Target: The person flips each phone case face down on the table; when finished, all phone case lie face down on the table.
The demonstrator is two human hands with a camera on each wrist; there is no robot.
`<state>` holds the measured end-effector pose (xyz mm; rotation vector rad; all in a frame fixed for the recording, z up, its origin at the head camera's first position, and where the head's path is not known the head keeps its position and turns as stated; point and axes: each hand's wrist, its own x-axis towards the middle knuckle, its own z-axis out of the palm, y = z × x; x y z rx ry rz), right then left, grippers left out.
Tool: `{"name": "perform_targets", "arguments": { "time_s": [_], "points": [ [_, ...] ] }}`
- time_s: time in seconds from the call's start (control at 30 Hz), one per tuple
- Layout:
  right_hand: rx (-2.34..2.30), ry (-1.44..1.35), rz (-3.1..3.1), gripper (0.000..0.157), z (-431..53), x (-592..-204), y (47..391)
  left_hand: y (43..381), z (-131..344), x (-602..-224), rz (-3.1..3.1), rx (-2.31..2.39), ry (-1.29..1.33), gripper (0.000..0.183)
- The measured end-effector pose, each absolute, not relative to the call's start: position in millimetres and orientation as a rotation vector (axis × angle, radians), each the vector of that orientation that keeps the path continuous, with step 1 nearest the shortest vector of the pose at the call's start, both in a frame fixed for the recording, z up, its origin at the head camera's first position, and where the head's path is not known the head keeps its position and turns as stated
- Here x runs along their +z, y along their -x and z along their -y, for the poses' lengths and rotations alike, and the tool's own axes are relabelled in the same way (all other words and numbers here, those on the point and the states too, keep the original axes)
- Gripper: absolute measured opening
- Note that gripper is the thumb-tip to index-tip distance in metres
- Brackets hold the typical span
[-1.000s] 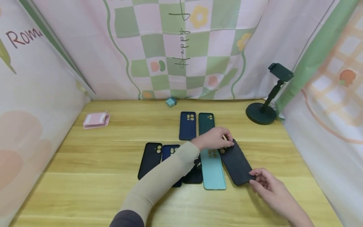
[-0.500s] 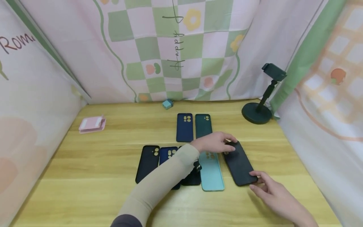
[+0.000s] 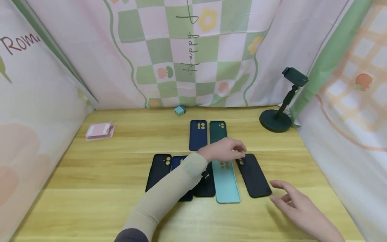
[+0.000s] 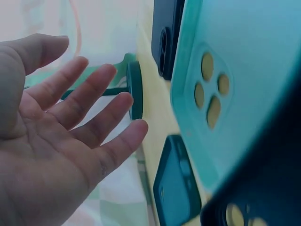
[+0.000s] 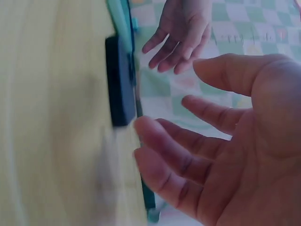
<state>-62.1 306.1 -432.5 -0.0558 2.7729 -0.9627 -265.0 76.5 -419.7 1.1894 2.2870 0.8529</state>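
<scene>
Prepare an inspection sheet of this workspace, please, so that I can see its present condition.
Surface: wood-grain table.
Job's things: back row, navy case and dark green case; front row from left, left black case, dark blue case, middle black case, light teal case, slanted right black case. Left sleeve partly hides some.
Clutter: pink item, small light-blue block, dark stand.
Grippers: left hand above the cases, holding nothing; right hand apart from the right black case, holding nothing.
Cables: nothing seen.
Surroundings: printed fabric behind and at both sides.
</scene>
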Motion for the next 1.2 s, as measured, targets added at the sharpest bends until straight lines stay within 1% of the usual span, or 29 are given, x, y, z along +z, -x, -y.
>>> {"name": "perform_targets", "arguments": {
  "time_s": [0.17,0.33,0.5,0.6,0.77,0.9,1.2],
  "points": [
    [-1.04,0.241,-2.835,0.043,-276.2,-425.7,77.4,270.4,-51.5,-416.5,-2.366,0.808,-1.165,0.033],
    [-1.046,0.456,-2.794,0.037,-248.0,-421.2,93.9,273.5,-30.8,-418.7,-2.408,0.797,-1.114,0.033],
    [-0.977,0.637,-2.786,0.026,-224.6,-416.2,104.0,270.7,-18.3,-420.3,-2.424,0.774,-1.072,0.034],
    [-0.877,0.704,-2.817,0.022,-211.2,-416.0,108.6,268.5,-13.5,-420.2,-2.445,0.729,-1.037,0.035],
    [-0.629,0.729,-2.827,0.021,-193.5,-420.5,112.9,267.1,-10.4,-424.4,-2.447,0.623,-0.995,0.037],
    [-0.469,0.712,-2.796,0.021,-189.8,-426.9,110.5,265.1,-15.5,-428.7,-2.431,0.546,-1.005,0.041],
    [-0.416,0.784,-2.744,0.026,-189.9,-442.8,106.3,259.4,-17.6,-428.1,-2.437,0.487,-0.939,0.042]
  ]
}}
